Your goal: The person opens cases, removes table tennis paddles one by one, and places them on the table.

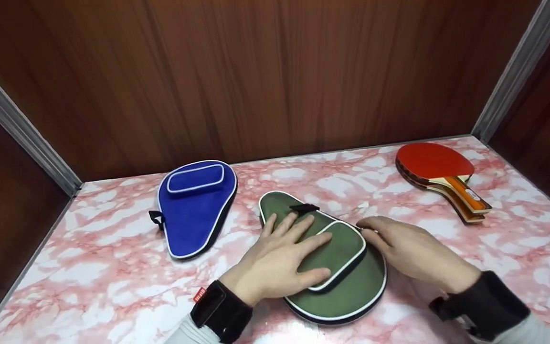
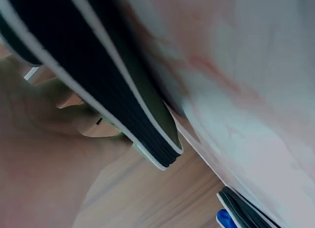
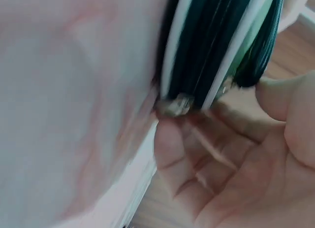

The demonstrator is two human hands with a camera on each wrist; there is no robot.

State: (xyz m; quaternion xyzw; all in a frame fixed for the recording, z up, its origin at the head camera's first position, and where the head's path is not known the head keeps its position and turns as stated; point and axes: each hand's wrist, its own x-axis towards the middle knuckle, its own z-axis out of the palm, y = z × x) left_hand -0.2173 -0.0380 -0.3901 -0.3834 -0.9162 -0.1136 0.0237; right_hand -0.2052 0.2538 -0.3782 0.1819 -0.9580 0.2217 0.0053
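A green table tennis paddle case (image 1: 337,303) with white piping lies on the table, its pocket facing up. My left hand (image 1: 275,260) is spread over the case and its pocket, pressing down with the fingers apart. At the case's right edge my right hand (image 1: 408,246) has its fingers bent around the zipper pull (image 3: 179,106). The right wrist view shows the fingertips on that metal pull, with the thumb beside the pocket's edge. The zipper side (image 2: 98,70) looks closed along the stretch seen in the left wrist view.
A blue paddle case (image 1: 194,210) lies to the left, with a black strap at its side. Two stacked paddles (image 1: 435,161), the top one red, lie at the back right. The marbled table (image 1: 112,296) meets brown wood-grain panels (image 1: 275,81) at the back and sides.
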